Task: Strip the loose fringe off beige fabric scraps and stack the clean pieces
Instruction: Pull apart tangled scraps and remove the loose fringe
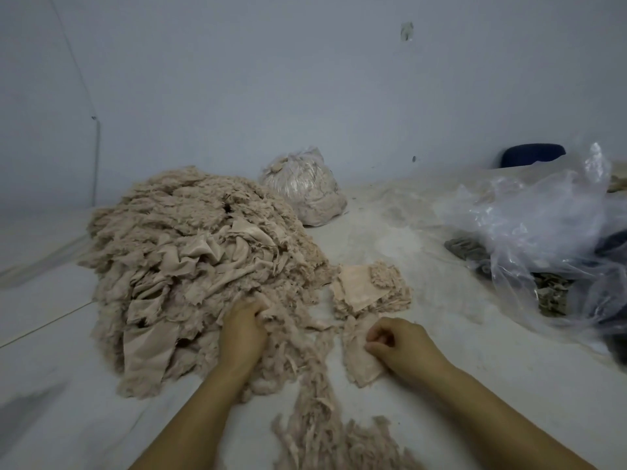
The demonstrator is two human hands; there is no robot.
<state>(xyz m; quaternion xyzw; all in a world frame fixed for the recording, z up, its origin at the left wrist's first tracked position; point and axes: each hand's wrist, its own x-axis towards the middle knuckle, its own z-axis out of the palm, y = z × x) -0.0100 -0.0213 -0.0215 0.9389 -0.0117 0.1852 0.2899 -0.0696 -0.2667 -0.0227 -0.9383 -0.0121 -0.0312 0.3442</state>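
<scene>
A: Where's the scrap (361, 354)?
B: Five o'clock of the pile (190, 262), pinched by the right hand (400, 344); the left hand (242, 329) clutches fringe (288, 325).
A: Pull apart steadily, along the edge.

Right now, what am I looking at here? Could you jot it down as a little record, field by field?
Setting: pale floor by a plain wall
Big pile: beige fringed scraps, heaped at left
Left hand: left hand grips fringe at the pile's near edge
Right hand: right hand pinches a small beige piece lying on the floor
Stack: small stack of pieces, beyond the right hand
Loose fringe: trail of pulled fringe between the forearms
Bags: stuffed clear bag behind the pile; crumpled clear plastic at right
</scene>
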